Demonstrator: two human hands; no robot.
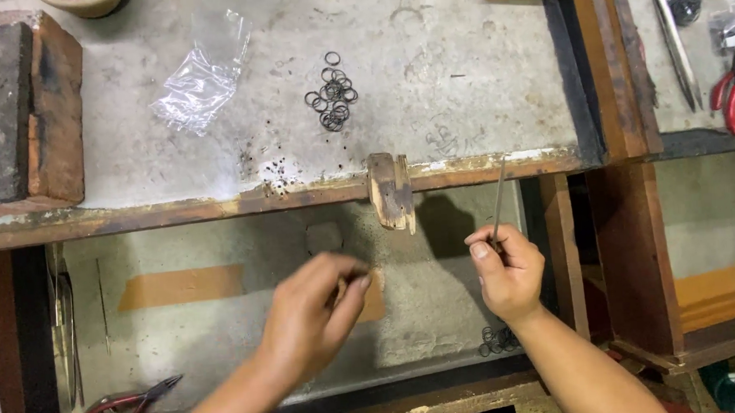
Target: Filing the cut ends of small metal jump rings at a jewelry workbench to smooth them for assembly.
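My right hand [509, 268] is closed around a thin metal file [498, 199] that points up toward the bench edge. My left hand [310, 316] is blurred, with fingertips pinched together; what they pinch is too small to tell. Both hands hover over the open drawer [224, 337] below a worn wooden bench pin [392, 190]. A pile of several small dark wire rings [331, 94] lies on the grey bench top [461, 78], apart from both hands. Several more rings [497, 339] lie in the drawer under my right wrist.
A crumpled clear plastic bag [199, 80] lies on the bench left of the rings. A brick block [21, 114] stands at far left. Red-handled pliers [127, 405] lie in the drawer's front left. Tweezers [676, 40] and red-handled pliers [734, 91] lie at the right.
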